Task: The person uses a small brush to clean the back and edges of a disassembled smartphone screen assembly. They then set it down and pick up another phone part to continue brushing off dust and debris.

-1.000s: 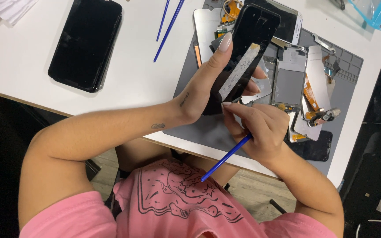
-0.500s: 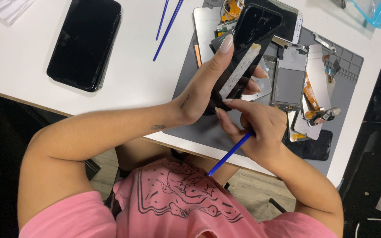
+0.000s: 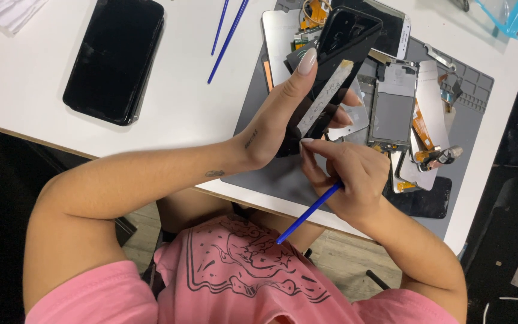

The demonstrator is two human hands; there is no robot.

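A right hand (image 3: 355, 177) pinches a blue stylus-like tool (image 3: 307, 213) above the near edge of the grey mat (image 3: 271, 174), while the left hand (image 3: 289, 114) clasps a black phone frame (image 3: 343, 45) with a pale strip (image 3: 325, 96), and another black phone (image 3: 115, 60) lies far left on the white worktop (image 3: 193, 96).

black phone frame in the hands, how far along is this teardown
Done: loose parts already lie on the grey mat. In hand: left hand holds the black frame; right hand, gripping a blue tool, pinches its silvery strip. Left: the strip is still stuck on.
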